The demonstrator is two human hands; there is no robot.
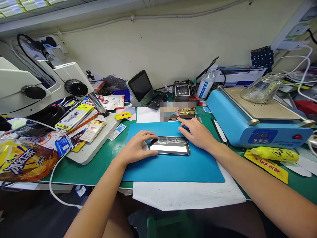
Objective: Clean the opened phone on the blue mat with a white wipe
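A black phone [170, 145] with a shiny reflective screen lies flat on a blue work mat [173, 167]. My left hand [138, 146] grips the phone's left end, thumb at its near edge and fingers curled over the far edge; a ring shows on one finger. My right hand [196, 133] rests at the phone's far right corner, fingers lying flat and pointing left over the mat.
A white microscope [47, 82] stands at left above scattered packets. A blue heating machine [250, 122] with a glass jar [262, 87] is at right. A small monitor [140, 87], a control box [182, 91] and a yellow tube [274, 153] are nearby. White paper [188, 195] overhangs the bench edge.
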